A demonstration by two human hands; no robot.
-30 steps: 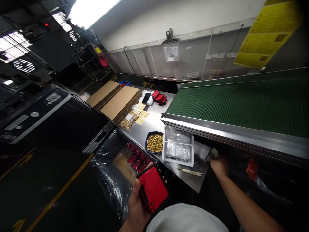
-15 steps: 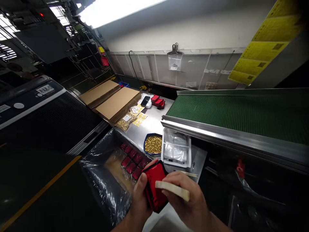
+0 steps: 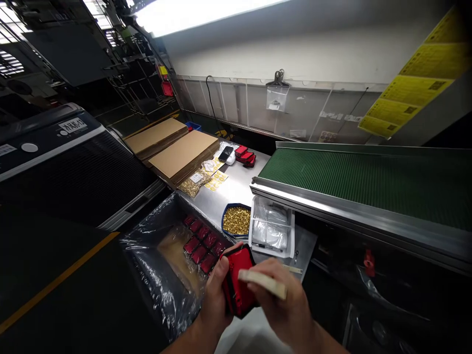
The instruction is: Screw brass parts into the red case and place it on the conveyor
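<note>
My left hand [image 3: 216, 300] is closed around a red and black case [image 3: 238, 282], held on edge near the bottom centre. My right hand [image 3: 285, 307] is closed on a flat cream-coloured pad [image 3: 262, 283], which lies across the front of the case. Just left of my hands stands a plastic-lined box [image 3: 158, 255] with several red cases [image 3: 202, 243] laid in rows inside it.
A steel table [image 3: 236, 184] carries a blue tray of small gold parts [image 3: 236, 220], a white bin of plastic bags [image 3: 272, 227], cardboard sheets [image 3: 182, 153], yellow sticker sheets [image 3: 216, 180], a phone [image 3: 225, 153] and more red cases [image 3: 245, 155]. A green conveyor belt [image 3: 368, 179] runs right. A dark machine [image 3: 66, 157] stands left.
My right hand came back from under the conveyor with the cream pad and brought it onto the red case. The case has tilted more on edge in my left hand.
</note>
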